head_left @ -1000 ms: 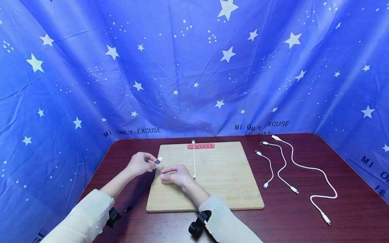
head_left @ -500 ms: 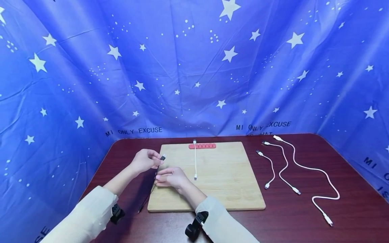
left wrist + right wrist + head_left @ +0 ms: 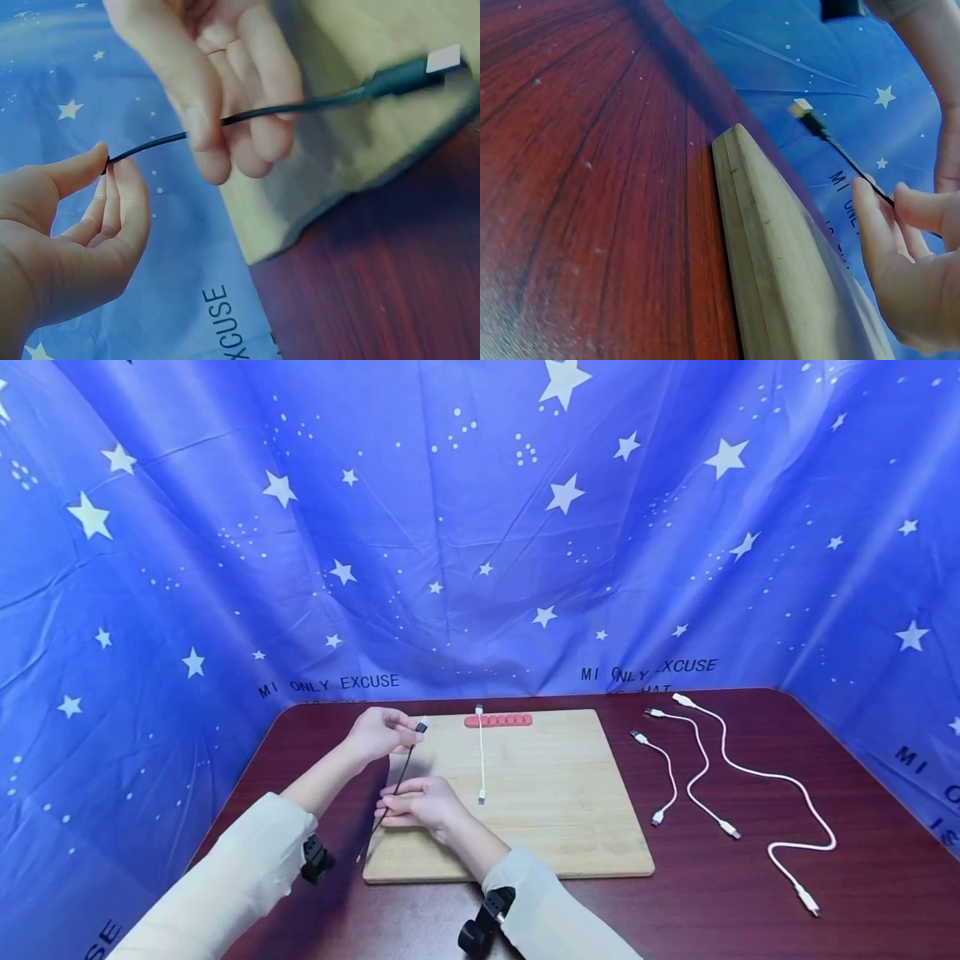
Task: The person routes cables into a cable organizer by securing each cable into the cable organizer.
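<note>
A short black USB cable point(image 3: 407, 766) slants over the left edge of the wooden board point(image 3: 555, 827). Up near its top plug point(image 3: 423, 725), my left hand point(image 3: 382, 734) pinches it between thumb and fingertips. My right hand point(image 3: 423, 806) pinches the cord lower down, over the board. Beyond those fingers a loose plug point(image 3: 412, 75) sticks out in the left wrist view. On the board lies a white cable point(image 3: 482, 760), its upper end at a red cable clip strip point(image 3: 506, 720) along the board's far edge.
Right of the board, a short white cable point(image 3: 670, 777), a medium one point(image 3: 703, 760) and a long one point(image 3: 787, 778) lie on the dark red table point(image 3: 720, 902). A blue star-patterned curtain point(image 3: 480, 527) encloses the back and sides.
My left hand has moved right and away toward the far side with the plug, over the board's edge. The black cord has been drawn up and its lower end has followed. My right hand has shifted slightly left.
</note>
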Demonstrator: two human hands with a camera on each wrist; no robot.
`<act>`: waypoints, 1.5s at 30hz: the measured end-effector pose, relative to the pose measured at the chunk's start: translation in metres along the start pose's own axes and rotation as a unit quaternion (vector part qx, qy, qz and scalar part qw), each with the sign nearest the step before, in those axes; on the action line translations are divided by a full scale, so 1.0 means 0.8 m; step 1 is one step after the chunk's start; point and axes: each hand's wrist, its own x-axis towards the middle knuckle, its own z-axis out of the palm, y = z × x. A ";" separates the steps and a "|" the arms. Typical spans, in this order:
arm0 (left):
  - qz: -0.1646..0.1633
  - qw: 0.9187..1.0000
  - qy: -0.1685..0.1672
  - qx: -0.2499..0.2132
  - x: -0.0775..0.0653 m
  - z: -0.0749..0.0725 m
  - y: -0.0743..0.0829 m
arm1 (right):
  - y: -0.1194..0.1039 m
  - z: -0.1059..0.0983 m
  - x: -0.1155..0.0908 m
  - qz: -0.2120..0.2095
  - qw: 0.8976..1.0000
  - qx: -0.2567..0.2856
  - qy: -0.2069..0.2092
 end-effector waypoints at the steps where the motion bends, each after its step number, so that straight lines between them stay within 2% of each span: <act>1: -0.003 1.000 -0.002 -0.009 0.003 0.002 0.003 | 0.000 -0.002 -0.001 -0.002 1.000 0.008 0.007; 10: -0.030 0.997 -0.014 -0.072 0.029 0.015 0.036 | -0.007 -0.020 -0.005 -0.017 0.992 0.098 0.080; 20: -0.014 0.987 -0.041 -0.154 0.052 0.022 0.070 | -0.021 -0.052 -0.019 -0.058 0.982 0.117 0.135; 24: -0.005 0.983 -0.045 -0.180 0.058 0.028 0.074 | -0.030 -0.067 -0.026 -0.067 0.984 0.089 0.138; 32: -0.023 0.971 -0.040 -0.234 0.070 0.043 0.069 | -0.037 -0.084 -0.037 -0.053 0.989 0.023 0.135; 39: 0.013 0.973 -0.044 -0.226 0.084 0.061 0.065 | -0.042 -0.101 -0.044 -0.038 0.988 -0.002 0.153; 45: -0.002 0.972 -0.041 -0.233 0.095 0.072 0.061 | -0.046 -0.115 -0.050 -0.021 0.985 -0.029 0.171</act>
